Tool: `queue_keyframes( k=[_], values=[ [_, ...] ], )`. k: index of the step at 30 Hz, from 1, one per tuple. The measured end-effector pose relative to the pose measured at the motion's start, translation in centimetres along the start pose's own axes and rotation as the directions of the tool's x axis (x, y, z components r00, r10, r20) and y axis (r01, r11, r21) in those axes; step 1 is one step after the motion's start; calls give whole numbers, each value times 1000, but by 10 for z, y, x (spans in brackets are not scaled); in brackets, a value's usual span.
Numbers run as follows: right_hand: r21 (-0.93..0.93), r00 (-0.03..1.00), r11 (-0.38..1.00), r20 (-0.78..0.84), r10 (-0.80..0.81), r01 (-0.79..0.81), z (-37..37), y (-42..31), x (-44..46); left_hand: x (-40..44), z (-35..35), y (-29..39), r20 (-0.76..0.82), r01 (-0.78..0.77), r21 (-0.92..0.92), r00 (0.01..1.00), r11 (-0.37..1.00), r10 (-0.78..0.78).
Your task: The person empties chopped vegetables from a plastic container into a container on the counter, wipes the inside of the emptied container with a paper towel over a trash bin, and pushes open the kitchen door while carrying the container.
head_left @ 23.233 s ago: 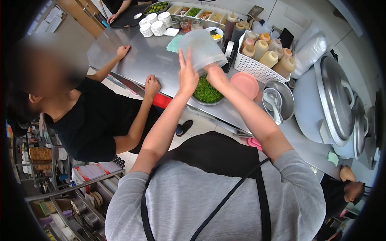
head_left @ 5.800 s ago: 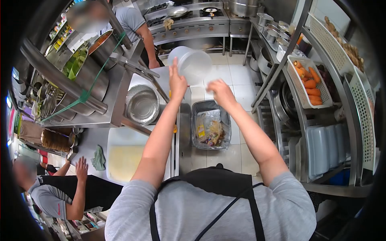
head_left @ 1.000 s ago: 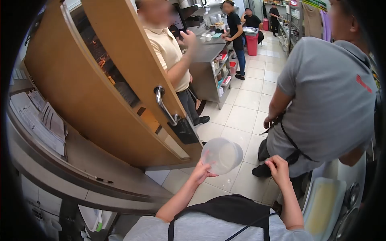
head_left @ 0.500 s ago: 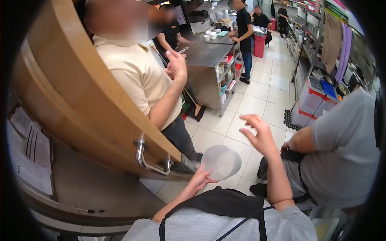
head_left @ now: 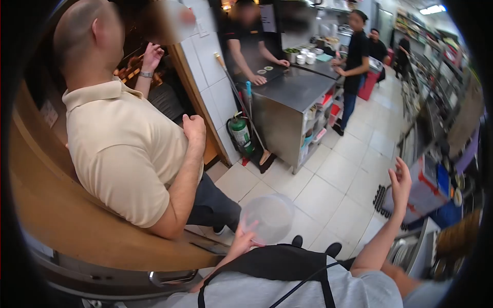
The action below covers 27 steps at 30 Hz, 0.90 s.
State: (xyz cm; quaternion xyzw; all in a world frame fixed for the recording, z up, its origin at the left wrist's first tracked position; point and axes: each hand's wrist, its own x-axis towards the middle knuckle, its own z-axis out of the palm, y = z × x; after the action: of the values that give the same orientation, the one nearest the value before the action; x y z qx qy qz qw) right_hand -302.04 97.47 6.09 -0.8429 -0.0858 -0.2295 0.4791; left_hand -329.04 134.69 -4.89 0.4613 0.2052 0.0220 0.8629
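A translucent round plastic tub (head_left: 268, 218) is held low in front of my dark apron. My left hand (head_left: 243, 241) grips its left side, with the thumb and fingers against the wall. Nothing can be made out inside the tub. Raised to the right, my right hand (head_left: 400, 184) has its fingers bent and apart, with nothing in it. A person in a cream polo shirt (head_left: 123, 154) stands close on the left, beside the wooden door (head_left: 118, 246).
A steel worktable (head_left: 282, 88) with shelves stands ahead. Beside it are a green fire extinguisher (head_left: 240, 134) and a broom (head_left: 264, 154). Several people in black work farther back. At right are storage boxes (head_left: 411, 190) and a black mat (head_left: 381, 201) on the tiled floor (head_left: 334, 177).
My view has swung left. The person in cream now stands in the doorway, one hand raised. My right hand is farther right; the person in grey is mostly out of view.
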Motion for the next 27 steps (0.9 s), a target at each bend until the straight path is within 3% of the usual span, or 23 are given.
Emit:
queue_keyframes(
  k=[4,8,11,13,14,16,19,22,27],
  values=[
    [-145,1000,989,12,23,-21,21,37,66,51,23,12,-165,-7,-19,986,1000,4],
    [-104,963,986,249,-102,131,102,29,105,109,53,36,-179,-18,-31,984,999,12],
    [31,814,962,527,-245,270,169,-8,98,147,63,51,-162,-58,9,985,998,59],
    [198,619,943,715,-326,269,198,-37,93,171,66,62,-189,-101,35,976,994,105],
    [207,610,941,719,-333,269,209,-50,91,180,65,68,-209,-112,41,971,993,119],
    [395,460,861,730,-506,320,228,-73,87,199,61,82,-225,-147,38,963,988,152],
    [395,350,844,782,-516,362,251,-91,89,223,50,97,-222,-186,42,956,982,190],
    [389,283,794,785,-551,467,286,-87,97,242,41,108,-227,-189,68,953,980,199],
    [437,293,786,757,-584,438,328,-89,112,265,30,127,-192,-160,90,966,983,175]
  ],
)
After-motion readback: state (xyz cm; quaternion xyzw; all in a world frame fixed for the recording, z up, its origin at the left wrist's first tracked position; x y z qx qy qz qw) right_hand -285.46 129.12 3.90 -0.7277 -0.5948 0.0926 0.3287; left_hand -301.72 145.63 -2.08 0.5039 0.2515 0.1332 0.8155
